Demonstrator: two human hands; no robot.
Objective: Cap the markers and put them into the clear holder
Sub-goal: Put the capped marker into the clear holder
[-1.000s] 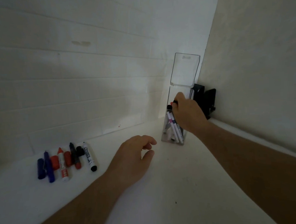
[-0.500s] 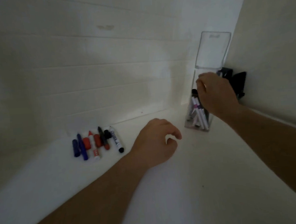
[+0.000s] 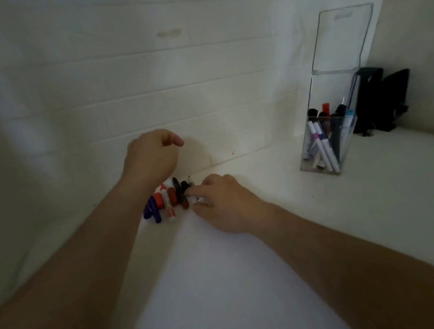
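The loose markers (image 3: 171, 201) lie on the bench (image 3: 243, 277), well apart from the clear holder (image 3: 322, 145). Your right hand (image 3: 223, 204) seems to pinch one; your left hand (image 3: 152, 155) hovers loosely curled, empty. A hurried grab could scatter caps.

Dim white corner, brick wall and counter

A painted brick wall (image 3: 129, 75) runs behind a white counter (image 3: 243, 277) and meets a plain beige side wall (image 3: 415, 25) at right. A smudge (image 3: 168, 33) marks the upper bricks. A black object (image 3: 382, 98) stands in the corner. Light is low and soft.
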